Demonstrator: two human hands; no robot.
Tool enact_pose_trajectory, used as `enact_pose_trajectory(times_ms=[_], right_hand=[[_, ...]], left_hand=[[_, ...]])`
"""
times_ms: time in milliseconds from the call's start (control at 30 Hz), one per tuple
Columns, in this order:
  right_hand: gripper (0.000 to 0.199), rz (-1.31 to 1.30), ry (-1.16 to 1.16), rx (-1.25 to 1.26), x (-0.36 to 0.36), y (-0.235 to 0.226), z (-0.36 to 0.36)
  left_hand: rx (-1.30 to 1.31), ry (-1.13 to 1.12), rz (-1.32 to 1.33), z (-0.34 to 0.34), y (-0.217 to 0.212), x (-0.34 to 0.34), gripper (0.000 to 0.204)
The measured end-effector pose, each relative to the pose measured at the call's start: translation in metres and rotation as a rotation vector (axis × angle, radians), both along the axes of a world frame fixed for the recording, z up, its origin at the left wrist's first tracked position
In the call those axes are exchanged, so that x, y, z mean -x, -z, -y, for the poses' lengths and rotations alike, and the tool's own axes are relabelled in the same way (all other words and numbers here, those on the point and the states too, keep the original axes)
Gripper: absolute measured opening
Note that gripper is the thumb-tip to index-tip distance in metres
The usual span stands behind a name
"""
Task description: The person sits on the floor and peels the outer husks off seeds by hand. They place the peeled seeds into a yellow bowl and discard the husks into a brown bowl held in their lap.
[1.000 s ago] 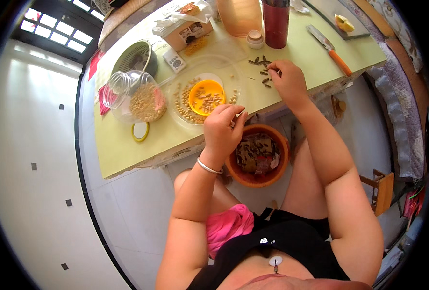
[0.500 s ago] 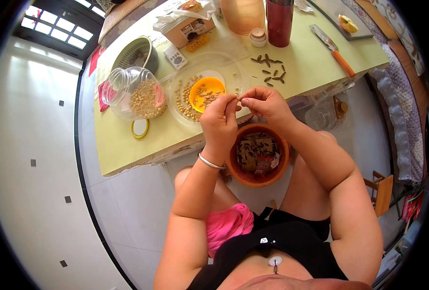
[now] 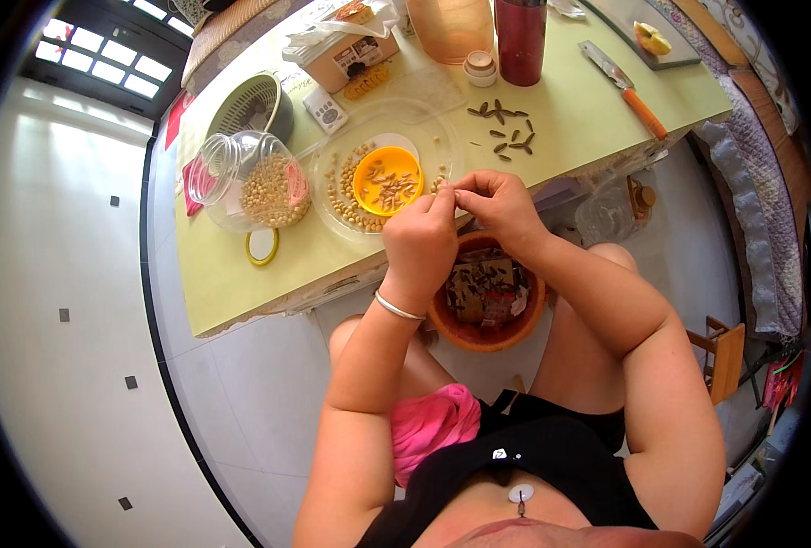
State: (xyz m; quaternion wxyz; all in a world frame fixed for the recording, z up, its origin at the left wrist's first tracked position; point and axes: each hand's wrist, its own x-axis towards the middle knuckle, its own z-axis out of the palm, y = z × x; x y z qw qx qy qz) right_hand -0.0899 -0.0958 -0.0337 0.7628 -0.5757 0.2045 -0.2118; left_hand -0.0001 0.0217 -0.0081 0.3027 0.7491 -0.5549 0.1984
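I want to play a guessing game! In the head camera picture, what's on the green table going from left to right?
Tipped glass jar of pale nuts → small orange bowl on a clear plate → scattered dark seeds → orange-handled knife.

smooth matt pale-green worktop (image 3: pixel 241 274); clear glossy plastic jar (image 3: pixel 246 178); glossy orange plastic bowl (image 3: pixel 387 178); glossy brown-orange basin (image 3: pixel 488 333); thin shiny metal bangle (image 3: pixel 396 308); pink cloth (image 3: pixel 428 425); glossy white floor tiles (image 3: pixel 68 384).

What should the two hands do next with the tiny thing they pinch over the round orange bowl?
Probably pull it apart. The left hand and right hand pinch something too small to identify, fingertips together, above the round orange bowl of husks. Peeled pale kernels lie in the clear glass dish, unopened dark seeds on the yellow-green table.
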Motion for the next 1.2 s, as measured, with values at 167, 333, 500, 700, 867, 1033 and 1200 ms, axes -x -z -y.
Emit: enact_pose_trajectory(times_ms=[167,333,500,700,867,1033,1200], right_hand=[[0.012,-0.027,0.006,0.15,-0.001,-0.004,-0.002],[0.008,0.056,-0.04,0.013,-0.003,0.0,0.005],[0.007,0.031,-0.131,-0.113,0.003,-0.007,0.013],[0.008,0.023,-0.158,-0.127,0.007,-0.016,0.016],[0.009,0.041,-0.147,-0.055,0.007,-0.014,0.015],[0.009,0.05,-0.138,-0.06,0.007,-0.017,0.014],[0.01,-0.05,-0.281,0.008,0.016,-0.029,0.023]], left_hand=[[0.039,-0.004,-0.09,-0.001,0.002,0.004,0.016],[0.091,0.021,-0.199,-0.002,-0.006,0.006,0.02],[0.195,0.14,-0.985,-0.006,-0.009,0.003,0.023],[0.277,0.242,-1.504,-0.009,-0.014,-0.006,0.021],[0.274,0.239,-1.553,-0.008,-0.012,-0.012,0.016],[0.265,0.187,-1.397,-0.008,-0.016,-0.009,0.009],[0.317,-0.017,-1.014,-0.016,-0.009,-0.031,0.01]])
